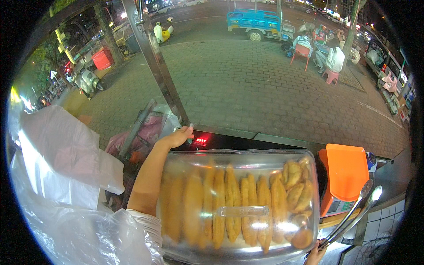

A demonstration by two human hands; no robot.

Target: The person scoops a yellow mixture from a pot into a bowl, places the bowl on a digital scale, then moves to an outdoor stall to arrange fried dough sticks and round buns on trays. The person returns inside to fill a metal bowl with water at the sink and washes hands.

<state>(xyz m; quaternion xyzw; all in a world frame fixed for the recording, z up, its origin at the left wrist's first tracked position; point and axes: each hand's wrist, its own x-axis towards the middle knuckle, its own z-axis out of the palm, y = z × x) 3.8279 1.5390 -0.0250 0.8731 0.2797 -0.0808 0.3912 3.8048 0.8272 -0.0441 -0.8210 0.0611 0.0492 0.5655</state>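
Note:
Before me a clear plastic food cover (243, 211) with a moulded handle lies over a row of long fried dough sticks (233, 202). Golden filled pastries (299, 195) and round fried pieces (302, 236) sit under its right end; its left part is fogged. My left arm reaches past the cover's left side. My left hand (179, 137) is at the foot of a metal post (162, 69), beside a red digital display (200, 141); whether its fingers grip anything is unclear. At the cover's lower right corner, my right hand (316, 254) holds metal tongs (347, 215), tips pointing up and right.
An orange weighing scale (347, 172) stands right of the cover. Translucent plastic sheeting (89, 228) fills the lower left. Beyond the stall lies brick paving (251, 86), with a blue cargo tricycle (255, 21), a seated person (334, 59) and a parked scooter (86, 81).

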